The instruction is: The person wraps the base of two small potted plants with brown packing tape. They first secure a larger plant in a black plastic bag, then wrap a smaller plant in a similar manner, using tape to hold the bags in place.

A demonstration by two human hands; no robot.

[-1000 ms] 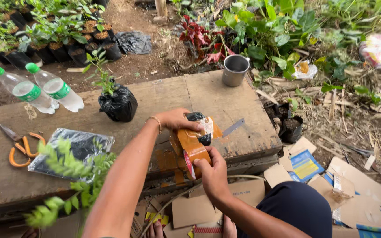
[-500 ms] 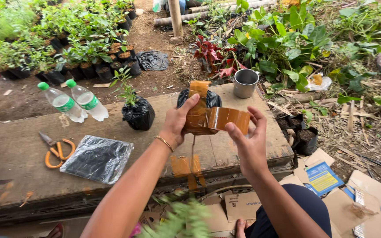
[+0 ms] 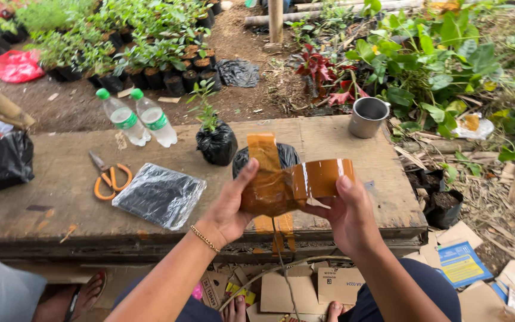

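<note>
Since half a second ago both hands have dropped lower and nearer the person, and the brown tape now stretches in a broader band between them, with its loose end standing up above the bundle.

At the far left a black plastic bag (image 3: pixel 0 162) lies on the wooden surface (image 3: pixel 61 203). Further along rest orange-handled scissors (image 3: pixel 109 179), and behind them two clear bottles with green caps (image 3: pixel 137 120) lie side by side. A flat black plastic sheet in a clear wrap (image 3: pixel 161 195) sits just right of the scissors. Behind it a seedling in a black grow bag (image 3: pixel 214 138) stands upright.

The left hand (image 3: pixel 230 209) is clenched around a tape-wrapped bundle (image 3: pixel 266 192), thumb up along its near side. A second black grow bag (image 3: pixel 284 156) shows just behind the bundle; whether it is part of what the hand holds, I cannot tell. The strip of brown packing tape (image 3: pixel 320 177) runs from the bundle to the right hand (image 3: pixel 347 217), which grasps the tape's far end with the thumb pressed on its face. Both hands hover above the front edge of the surface.

To the right, a metal cup (image 3: pixel 368 117) stands near the back corner. Flattened cardboard pieces (image 3: pixel 305 286) lie on the ground below, between the person's knees.
</note>
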